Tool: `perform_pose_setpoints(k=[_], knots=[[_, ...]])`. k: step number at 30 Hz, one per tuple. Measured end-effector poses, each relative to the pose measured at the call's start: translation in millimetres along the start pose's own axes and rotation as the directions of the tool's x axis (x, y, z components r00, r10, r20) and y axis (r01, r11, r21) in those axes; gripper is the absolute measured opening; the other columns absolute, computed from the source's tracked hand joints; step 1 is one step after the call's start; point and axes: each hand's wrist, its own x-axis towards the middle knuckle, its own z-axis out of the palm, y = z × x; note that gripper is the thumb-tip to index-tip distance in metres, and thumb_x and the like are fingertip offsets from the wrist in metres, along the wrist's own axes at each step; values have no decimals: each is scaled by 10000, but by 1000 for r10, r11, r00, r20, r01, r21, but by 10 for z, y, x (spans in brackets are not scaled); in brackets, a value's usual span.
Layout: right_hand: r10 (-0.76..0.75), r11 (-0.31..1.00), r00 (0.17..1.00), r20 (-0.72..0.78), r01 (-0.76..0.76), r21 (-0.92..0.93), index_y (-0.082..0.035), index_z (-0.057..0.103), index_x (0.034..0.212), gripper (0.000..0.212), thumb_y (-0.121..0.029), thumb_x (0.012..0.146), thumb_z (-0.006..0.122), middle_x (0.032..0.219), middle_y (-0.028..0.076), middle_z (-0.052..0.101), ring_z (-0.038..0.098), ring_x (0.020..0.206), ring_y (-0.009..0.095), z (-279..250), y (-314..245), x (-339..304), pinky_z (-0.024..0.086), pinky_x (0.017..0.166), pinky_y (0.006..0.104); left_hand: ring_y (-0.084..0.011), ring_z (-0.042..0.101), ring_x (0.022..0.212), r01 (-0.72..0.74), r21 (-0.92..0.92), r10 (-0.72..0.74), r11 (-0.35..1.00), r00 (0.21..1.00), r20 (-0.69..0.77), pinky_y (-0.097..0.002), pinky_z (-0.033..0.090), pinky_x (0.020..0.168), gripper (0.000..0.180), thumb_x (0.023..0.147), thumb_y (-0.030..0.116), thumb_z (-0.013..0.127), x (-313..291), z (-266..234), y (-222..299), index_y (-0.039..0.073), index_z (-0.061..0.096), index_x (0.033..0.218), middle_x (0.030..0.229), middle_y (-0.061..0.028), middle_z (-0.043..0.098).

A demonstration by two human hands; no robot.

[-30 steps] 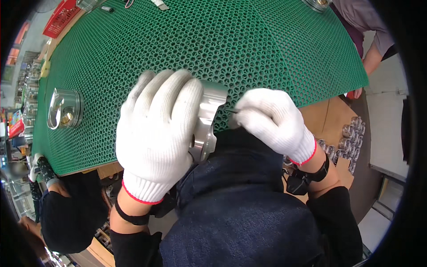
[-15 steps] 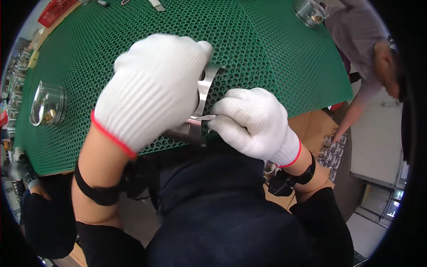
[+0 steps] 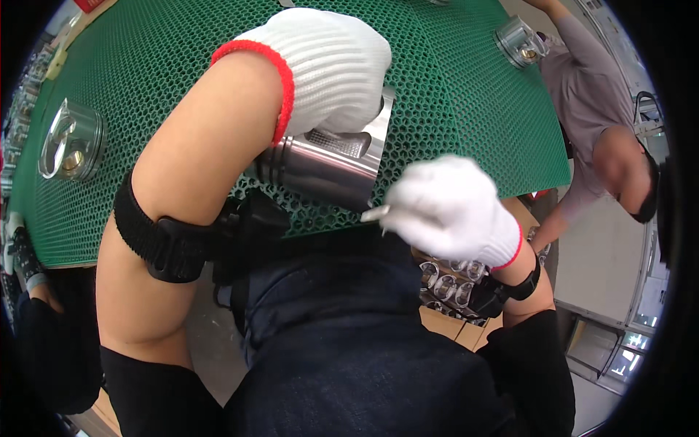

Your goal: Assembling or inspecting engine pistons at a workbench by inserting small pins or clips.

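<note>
A shiny metal piston (image 3: 328,169) lies on its side on the green mat, with dark ring grooves toward its left end and a grey textured patch on its skirt. My left hand (image 3: 331,69), in a white knitted glove with a red cuff, is closed over the piston's far side; its fingertips are hidden. Just right of the piston, my gloved right hand (image 3: 448,207) is blurred by motion. It pinches a small whitish strip-like tool (image 3: 375,213), whose tip stays close to the piston's lower right edge. The tool's exact kind does not show.
The green honeycomb mat (image 3: 451,87) covers the table. Other pistons stand at the left (image 3: 73,142) and far right (image 3: 519,42). Below my right forearm, a box holds several pistons (image 3: 451,284). A person (image 3: 590,80) bends in at the right; another person's arm (image 3: 33,273) shows at the left.
The piston has turned and shows more of its side. My left hand has shifted up and to the right over it. My right hand has moved slightly right and down with the tool.
</note>
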Motion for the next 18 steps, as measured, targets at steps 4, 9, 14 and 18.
perform_pose_setpoints(k=[4,9,14,18], knots=[[29,991,979,-203,-54,-120,-122,631,728,189,-280,819,681,643,52,582,611,559,254,-128,-11,105,490,516,360,-333,683,904,-25,-5,25,1000,999,-46,-405,557,809,256,837,84,553,10,30,-35,82,709,1040,933,-160,702],[61,994,998,10,-59,-93,-124,655,757,286,-373,883,595,659,71,611,637,591,271,-83,-102,81,515,552,381,-337,682,906,5,36,-3,999,999,-52,-412,560,794,260,835,92,557,-110,14,-31,91,708,1047,943,-163,702],[-93,992,926,365,55,113,-107,653,711,283,-312,888,572,642,99,617,639,583,292,26,-299,-10,530,570,405,-352,662,929,-96,-181,32,979,944,-328,-405,545,803,304,807,123,602,-302,193,-80,130,675,1102,970,-153,688],[-331,906,937,111,282,316,-143,593,877,217,-352,834,631,793,88,556,582,750,273,-157,-796,29,440,695,416,-305,623,1124,-165,-676,-340,718,765,-548,-417,498,966,447,859,155,622,-837,578,-290,37,569,1287,1230,-172,626]])
